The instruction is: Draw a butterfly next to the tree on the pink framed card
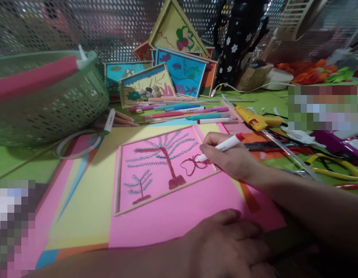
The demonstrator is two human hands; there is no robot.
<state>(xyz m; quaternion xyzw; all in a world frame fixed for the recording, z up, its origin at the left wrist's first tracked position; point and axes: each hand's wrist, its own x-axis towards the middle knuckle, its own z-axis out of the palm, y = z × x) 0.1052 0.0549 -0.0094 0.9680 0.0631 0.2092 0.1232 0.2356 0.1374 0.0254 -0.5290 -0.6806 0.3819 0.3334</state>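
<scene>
My right hand (231, 156) pinches a white marker with a red cap (222, 146), its tip touching a dark red butterfly outline (192, 165) on a pink sheet (173, 208). A thin stick frame (118, 181) borders the drawing of trees (164, 154) with teal branches and red trunks. At the sheet's near edge, my left hand (228, 243) rests with fingers curled, pressing the paper down.
A green perforated basket (48, 104) stands at the left. Several markers (184, 112) lie behind the sheet, with framed pictures (167, 73) propped further back. A yellow glue gun (254, 117), yellow-handled scissors (338, 170) and a purple tool (335, 141) lie to the right.
</scene>
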